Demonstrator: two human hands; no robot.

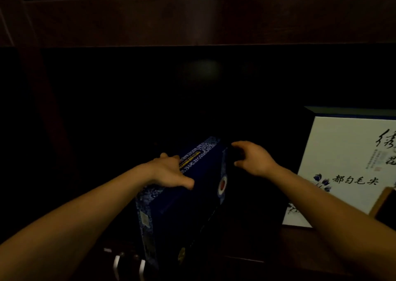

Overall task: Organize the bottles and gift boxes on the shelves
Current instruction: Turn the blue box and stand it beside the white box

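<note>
hands grip upright blue gift box (188, 195): left hand (171, 171) top edge, right hand (252, 158) far side.

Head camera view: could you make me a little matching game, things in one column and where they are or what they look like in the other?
Things:
1. blue gift box
2. white gift box
3. left hand
4. right hand

Descriptions:
A. upright at the right edge, with ink lettering and blue flowers
B. gripping the patterned top edge
C. dark, with a red and white round emblem
D. curled at a dark upper corner

Pairs: 1-C, 2-A, 3-B, 4-D
</note>
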